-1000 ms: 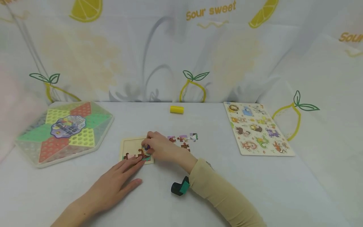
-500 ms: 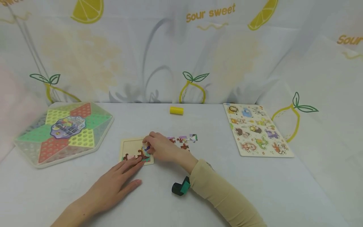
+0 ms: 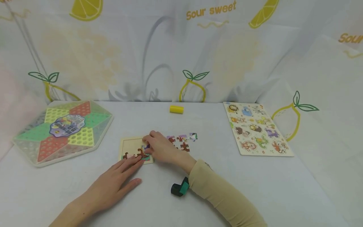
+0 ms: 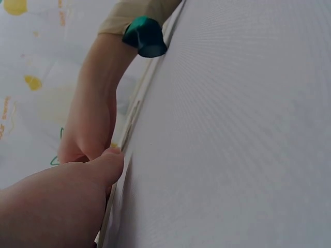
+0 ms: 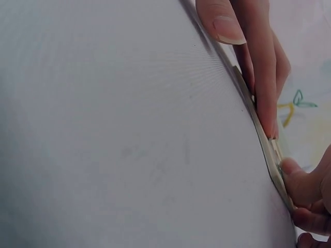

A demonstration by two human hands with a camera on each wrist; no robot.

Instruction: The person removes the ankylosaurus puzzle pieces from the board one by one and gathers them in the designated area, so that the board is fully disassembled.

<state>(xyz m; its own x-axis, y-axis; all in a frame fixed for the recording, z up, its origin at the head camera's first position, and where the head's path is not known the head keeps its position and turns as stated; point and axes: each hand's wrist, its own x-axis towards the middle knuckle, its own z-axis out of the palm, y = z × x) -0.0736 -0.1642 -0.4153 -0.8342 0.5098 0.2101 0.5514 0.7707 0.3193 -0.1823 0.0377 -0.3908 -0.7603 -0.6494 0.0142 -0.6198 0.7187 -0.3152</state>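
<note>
A small wooden jigsaw tray (image 3: 128, 144) lies on the white table, with several joined pieces along its lower part. My left hand (image 3: 112, 184) lies across its front edge, fingers extended and fingertips on the placed pieces. At the tray's right side, my right hand (image 3: 164, 150) pinches a colourful puzzle piece (image 3: 146, 147) between curled fingers and thumb, low over the frame; the hand partly hides it. The right wrist view shows the left fingers (image 5: 266, 98) pressing down by the tray edge (image 5: 270, 164), the right thumb close by.
Several loose puzzle pieces (image 3: 185, 147) lie right of the tray, partly behind my right hand. A hexagonal Chinese checkers board (image 3: 85, 142) stands left, an animal puzzle board (image 3: 249, 149) right. A yellow cylinder (image 3: 176, 109) lies behind; a black-and-green object (image 3: 180, 188) sits by the right sleeve.
My right hand has shifted slightly at the tray's right side, its fingers still on the piece. The left hand keeps its place.
</note>
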